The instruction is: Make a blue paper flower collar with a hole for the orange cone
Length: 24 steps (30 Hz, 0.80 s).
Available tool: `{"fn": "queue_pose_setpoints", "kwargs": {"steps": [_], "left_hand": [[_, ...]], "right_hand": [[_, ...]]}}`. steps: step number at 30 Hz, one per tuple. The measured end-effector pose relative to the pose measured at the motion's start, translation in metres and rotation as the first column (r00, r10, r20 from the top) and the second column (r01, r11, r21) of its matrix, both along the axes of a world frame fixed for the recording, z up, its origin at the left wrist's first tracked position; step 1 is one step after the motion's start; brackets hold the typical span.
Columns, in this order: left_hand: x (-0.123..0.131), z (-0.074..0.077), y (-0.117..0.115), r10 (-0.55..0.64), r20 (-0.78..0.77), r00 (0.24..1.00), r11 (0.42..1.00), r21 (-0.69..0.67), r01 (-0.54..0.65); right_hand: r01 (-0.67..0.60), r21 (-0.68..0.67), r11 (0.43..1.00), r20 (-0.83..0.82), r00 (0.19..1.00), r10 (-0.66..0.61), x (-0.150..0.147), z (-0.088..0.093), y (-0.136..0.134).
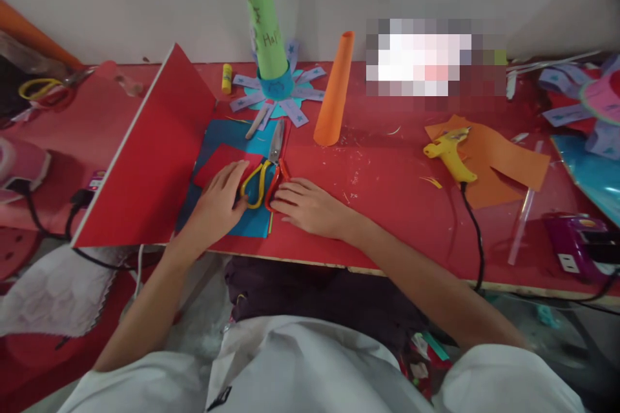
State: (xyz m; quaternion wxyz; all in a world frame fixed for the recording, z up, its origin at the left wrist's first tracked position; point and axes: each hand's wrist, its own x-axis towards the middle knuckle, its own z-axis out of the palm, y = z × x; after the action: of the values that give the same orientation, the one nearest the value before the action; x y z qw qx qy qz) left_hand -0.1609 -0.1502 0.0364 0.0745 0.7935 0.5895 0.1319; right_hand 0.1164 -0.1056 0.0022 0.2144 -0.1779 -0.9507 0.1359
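My left hand lies with fingers stretched out on a piece of red paper, its thumb beside the yellow handle loop of the scissors. The scissors lie with their blades pointing away from me. My right hand rests flat on the table to their right, fingertips at the red handle loop; I see no grip around it. Blue paper lies under the red paper and scissors.
A red board stands upright on the left. Behind are a glue stick, a green paper tube on a flower-shaped base and an orange paper cone. Rightward, a yellow glue gun with a black cord lies on orange paper.
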Motion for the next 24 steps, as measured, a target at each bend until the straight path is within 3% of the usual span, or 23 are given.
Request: {"fn": "queue_pose_setpoints", "kwargs": {"steps": [11,18,24], "left_hand": [[0.003,0.003,0.052,-0.03,-0.105,0.994,0.991,0.126,0.043],[0.021,-0.002,0.052,-0.14,-0.188,0.972,0.988,0.037,0.149],[0.021,-0.022,0.051,-0.132,-0.08,0.988,0.987,0.076,0.138]], "right_hand": [[0.111,0.184,0.977,0.101,0.986,-0.131,0.014,0.005,0.017],[0.151,0.145,0.978,0.08,0.983,-0.164,0.024,-0.002,0.027],[0.246,0.149,0.958,0.096,0.96,-0.262,0.03,-0.002,0.034]]}}
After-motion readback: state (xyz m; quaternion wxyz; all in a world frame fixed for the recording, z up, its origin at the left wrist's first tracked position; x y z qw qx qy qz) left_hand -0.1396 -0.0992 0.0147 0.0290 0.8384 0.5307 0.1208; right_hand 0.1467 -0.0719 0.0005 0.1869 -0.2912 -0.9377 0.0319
